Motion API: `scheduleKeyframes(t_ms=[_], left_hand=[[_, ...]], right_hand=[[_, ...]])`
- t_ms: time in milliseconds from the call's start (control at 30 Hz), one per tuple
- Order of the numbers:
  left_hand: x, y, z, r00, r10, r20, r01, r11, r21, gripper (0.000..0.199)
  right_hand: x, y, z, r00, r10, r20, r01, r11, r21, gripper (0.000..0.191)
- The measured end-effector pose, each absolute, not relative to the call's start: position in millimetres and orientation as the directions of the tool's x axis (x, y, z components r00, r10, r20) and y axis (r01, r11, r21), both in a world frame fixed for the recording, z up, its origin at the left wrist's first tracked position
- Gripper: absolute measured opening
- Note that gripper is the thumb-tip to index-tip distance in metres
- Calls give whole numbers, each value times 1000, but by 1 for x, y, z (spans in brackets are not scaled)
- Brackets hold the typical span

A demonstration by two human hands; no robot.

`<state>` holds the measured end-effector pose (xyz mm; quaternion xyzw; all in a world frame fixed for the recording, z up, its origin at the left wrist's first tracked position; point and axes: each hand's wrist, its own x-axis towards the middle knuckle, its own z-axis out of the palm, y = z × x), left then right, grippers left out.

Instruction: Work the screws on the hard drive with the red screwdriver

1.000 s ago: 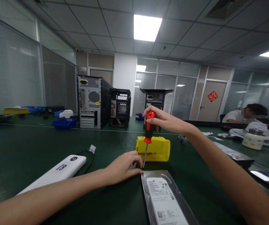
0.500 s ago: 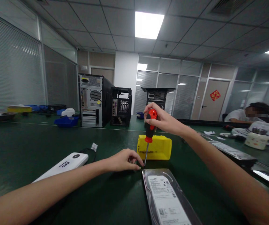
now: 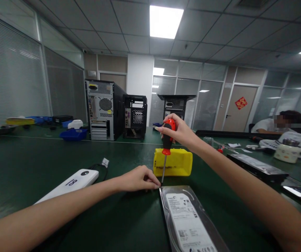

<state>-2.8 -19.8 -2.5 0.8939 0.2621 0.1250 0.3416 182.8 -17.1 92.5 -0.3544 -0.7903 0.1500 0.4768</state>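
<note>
A silver hard drive (image 3: 171,229) with a white label lies flat on the green table in front of me. My right hand (image 3: 180,131) is closed around the red and black handle of a screwdriver (image 3: 167,142). The screwdriver stands nearly upright, its tip at the drive's far left corner. Beside that tip, the fingers of my left hand (image 3: 140,177) are pinched together at the corner. Whatever they hold, if anything, is too small or hidden to make out. Just behind the drive lies a yellow plastic bin (image 3: 179,163), its open side facing me.
A white power bank (image 3: 70,184) marked 18, with a cable, lies at left. Computer cases (image 3: 104,108) and a blue tray (image 3: 73,135) stand farther back. At right are another drive (image 3: 258,164), a cream jar (image 3: 287,152) and a seated person (image 3: 266,123).
My left fingers have drawn closer together at the drive's corner. My right hand has shifted its grip slightly on the screwdriver handle, whose tip stays at the same corner.
</note>
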Motion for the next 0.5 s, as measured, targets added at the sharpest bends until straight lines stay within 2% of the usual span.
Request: scheduleKeyframes(t_ms=[167,500], left_hand=[[-3,-20,-2,827,561,37,385,-612,691,30],[-4,-16,-7,825,560,71,386,-651,653,30]], right_hand=[[182,-20,95,-343,625,701,413,771,-485,36],[183,-23,97,-356,617,702,420,777,-469,36]])
